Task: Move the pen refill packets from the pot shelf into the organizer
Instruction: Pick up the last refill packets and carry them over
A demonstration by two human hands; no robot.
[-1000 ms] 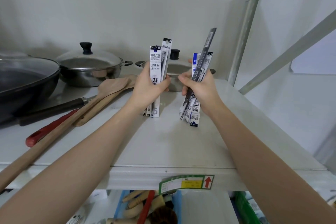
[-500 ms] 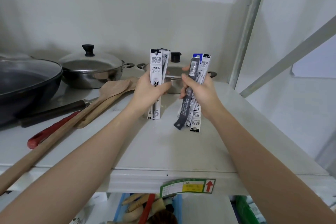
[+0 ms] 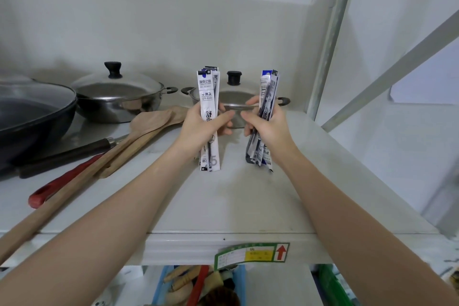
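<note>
White packets, steel pots, pale shelf

I've got white packets [image 3: 209, 117] with black print, another bunch [image 3: 265, 117] blue-topped; silver pot [image 3: 119, 97] with black knob, red handle [image 3: 62, 184], green-yellow label [image 3: 250, 254].

Small pot [image 3: 236, 103] partly hidden behind both packet bundles [image 3: 210, 119]. Wok [image 3: 32, 117] cut off at left edge. Shelf label [image 3: 250, 254] text too small to read. Bin [image 3: 198, 285] below cropped by bottom edge.

Two upright bundles of white pen refill packets [image 3: 209, 117], one gripped in each hand, above the pot shelf [image 3: 238, 196].
</note>
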